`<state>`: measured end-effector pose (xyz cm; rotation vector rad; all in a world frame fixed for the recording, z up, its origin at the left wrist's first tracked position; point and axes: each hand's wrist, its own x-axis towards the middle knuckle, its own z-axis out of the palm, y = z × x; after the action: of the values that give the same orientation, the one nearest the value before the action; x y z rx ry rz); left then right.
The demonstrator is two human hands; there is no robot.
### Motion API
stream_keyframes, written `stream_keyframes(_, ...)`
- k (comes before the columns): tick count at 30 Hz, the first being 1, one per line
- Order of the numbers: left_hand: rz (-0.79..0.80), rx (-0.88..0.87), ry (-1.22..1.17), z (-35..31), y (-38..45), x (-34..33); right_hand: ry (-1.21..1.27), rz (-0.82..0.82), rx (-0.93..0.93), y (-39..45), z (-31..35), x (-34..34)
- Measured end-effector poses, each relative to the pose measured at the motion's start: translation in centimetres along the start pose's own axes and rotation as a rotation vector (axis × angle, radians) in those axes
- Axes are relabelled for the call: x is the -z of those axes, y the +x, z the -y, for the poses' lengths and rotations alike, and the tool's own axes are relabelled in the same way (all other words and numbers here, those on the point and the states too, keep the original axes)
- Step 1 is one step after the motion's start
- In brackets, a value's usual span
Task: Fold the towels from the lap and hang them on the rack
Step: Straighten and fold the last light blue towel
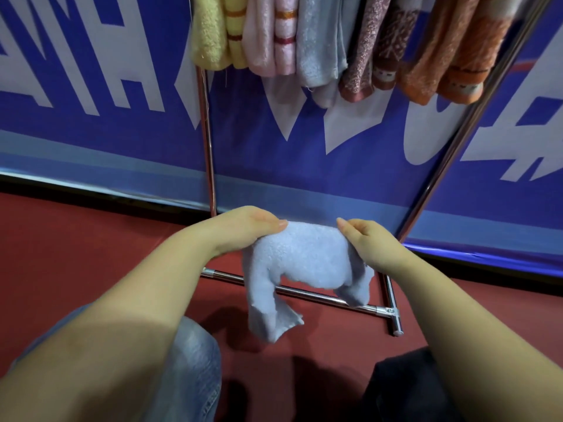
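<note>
Overhead, white banner (91, 86) lettering (unreadable); left hand (243, 226) and right hand (365, 236) pinch blue towel (304, 257).

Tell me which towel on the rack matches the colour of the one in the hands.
The pale blue-grey towel, hanging in the middle, between the pink striped towel and the brownish patterned one. The others are yellow, pink, brown or orange.

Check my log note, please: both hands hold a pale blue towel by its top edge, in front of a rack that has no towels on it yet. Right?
Not quite. The head view shows the rack already carries hung towels. The rest stands: left hand and right hand hold the pale blue towel by its top edge.
</note>
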<state>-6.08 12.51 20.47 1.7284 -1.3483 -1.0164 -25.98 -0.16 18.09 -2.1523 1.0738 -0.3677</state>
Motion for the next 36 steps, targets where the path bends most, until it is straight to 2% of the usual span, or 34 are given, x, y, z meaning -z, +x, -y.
stream_keyframes(3, 0.006, -0.03, -0.03, -0.3, 0.3, -0.9, 0.063, 0.091, -0.012, -0.1, 0.3, -1.3)
stream_keyframes(7, -0.002, -0.027, -0.008, -0.5, 0.9, -2.4, 0.332, 0.199, 0.051, -0.8, 2.4, -3.3)
stream_keyframes(11, 0.008, 0.034, 0.016, -0.1, 1.1, -2.1, 0.312, 0.119, 0.114, -0.9, 2.7, -2.9)
stream_keyframes(14, 0.018, 0.066, 0.022, -0.1, 0.7, -1.1, 0.273, 0.025, 0.073, -0.5, 2.2, -1.4)
stream_keyframes(16, 0.001, 0.047, -0.028, -0.1, 0.6, -0.6, 0.313, 0.019, 0.054, -0.5, 2.1, -0.9)
stream_keyframes(19, 0.016, 0.008, -0.126, -0.4, 0.6, -1.0, 0.415, 0.137, 0.098, -0.9, 2.6, -1.7)
stream_keyframes(23, 0.015, 0.0, -0.066, -0.4, 0.8, -1.8, 0.401, 0.269, 0.116, -1.2, 3.1, -2.2)
stream_keyframes(30, -0.023, 0.035, -0.091, -0.5, 1.1, -1.9, 0.563, 0.655, -0.093, -1.2, 2.4, -1.2)
stream_keyframes(33, -0.012, 0.068, -0.117, -0.6, 0.9, -2.2, 0.723, 0.709, -0.144, -1.5, 2.6, -0.7)
stream_keyframes(36, -0.011, 0.082, -0.186, -0.7, 0.8, -2.6, 0.732, 0.646, -0.146, -2.0, 2.8, 0.1)
